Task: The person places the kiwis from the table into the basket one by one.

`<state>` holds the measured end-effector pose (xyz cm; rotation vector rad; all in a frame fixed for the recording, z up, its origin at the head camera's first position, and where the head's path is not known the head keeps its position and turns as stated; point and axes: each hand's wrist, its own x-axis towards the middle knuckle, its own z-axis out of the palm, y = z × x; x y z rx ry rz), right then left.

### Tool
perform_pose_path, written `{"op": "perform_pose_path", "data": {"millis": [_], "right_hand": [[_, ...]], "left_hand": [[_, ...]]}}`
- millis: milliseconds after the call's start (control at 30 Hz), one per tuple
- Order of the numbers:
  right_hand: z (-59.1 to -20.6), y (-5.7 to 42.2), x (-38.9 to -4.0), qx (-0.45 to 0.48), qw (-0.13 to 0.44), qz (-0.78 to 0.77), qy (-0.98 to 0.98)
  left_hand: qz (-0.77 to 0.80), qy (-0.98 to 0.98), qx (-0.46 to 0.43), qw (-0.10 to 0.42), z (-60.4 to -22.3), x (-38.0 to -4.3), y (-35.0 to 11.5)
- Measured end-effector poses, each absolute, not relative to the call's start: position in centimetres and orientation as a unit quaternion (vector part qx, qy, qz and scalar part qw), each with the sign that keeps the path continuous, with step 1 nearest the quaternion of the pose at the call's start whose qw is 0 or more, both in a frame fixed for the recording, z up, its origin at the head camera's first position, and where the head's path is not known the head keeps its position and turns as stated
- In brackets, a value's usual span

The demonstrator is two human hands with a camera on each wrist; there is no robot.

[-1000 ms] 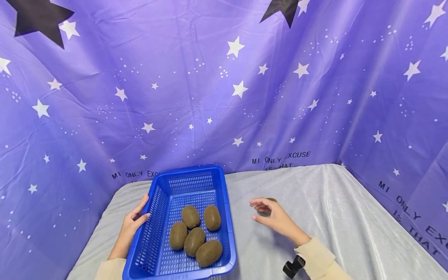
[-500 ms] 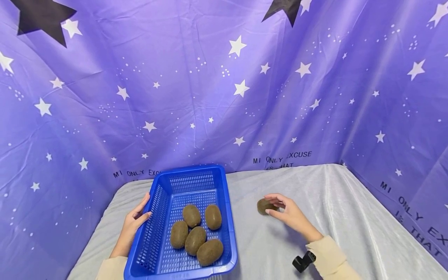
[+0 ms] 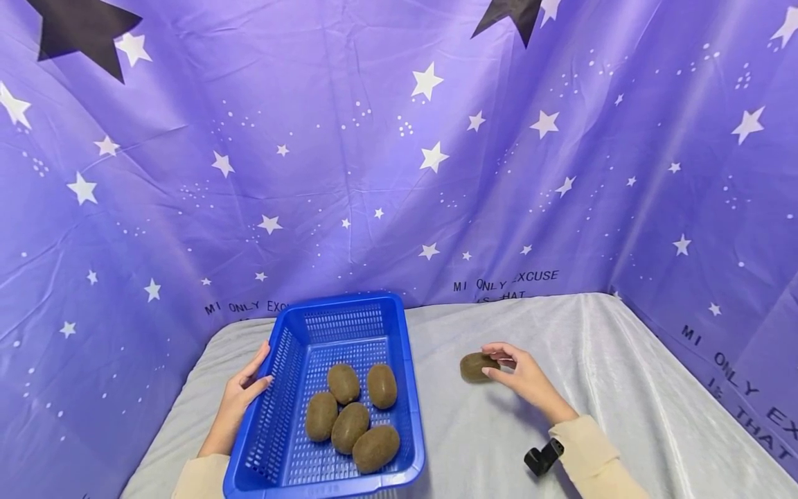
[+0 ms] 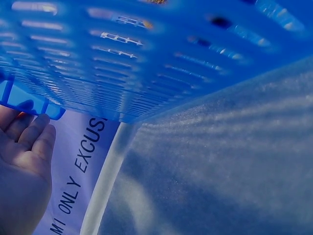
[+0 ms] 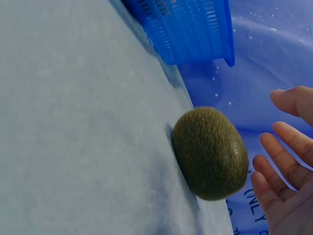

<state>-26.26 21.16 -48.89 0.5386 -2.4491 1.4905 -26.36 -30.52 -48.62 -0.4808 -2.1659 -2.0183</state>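
My left hand [image 3: 233,402] holds the left rim of a blue plastic basket [image 3: 413,416], its thumb over the edge. In the left wrist view the fingers [image 4: 41,137] curl up under the rim. Several brown kiwis [image 3: 375,449] lie in the near half of the basket. Another kiwi [image 3: 476,367] rests on the grey cloth to the right of it. My right hand [image 3: 524,378] hovers at that kiwi's right side, fingers loosely bent and thumb apart. From the right wrist, a gap shows between the kiwi [image 5: 210,154] and the fingertips [image 5: 274,139].
Grey cloth [image 3: 449,443] covers the table. Purple curtains with white stars [image 3: 349,138] stand behind and along both sides. A black device [image 3: 544,457] sits at my right wrist, by the beige sleeve.
My right hand has moved rightward from over the lone kiwi to its right side, uncovering most of it. The left hand keeps its hold on the basket rim.
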Motion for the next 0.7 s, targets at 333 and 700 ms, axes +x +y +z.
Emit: {"op": "perform_pose_path", "data": {"millis": [333, 700], "right_hand": [[-48.5, 21.4, -26.4, 0.165, 0.087, 0.545, -0.817], [-50.2, 21.6, -27.5, 0.113, 0.058, 0.565, -0.815]], "left_hand": [[-0.671, -0.725, -0.147, 0.057, -48.6, -26.2, -30.7], [-0.665, -0.730, -0.142, 0.063, -48.5, -26.3, -30.6]]}}
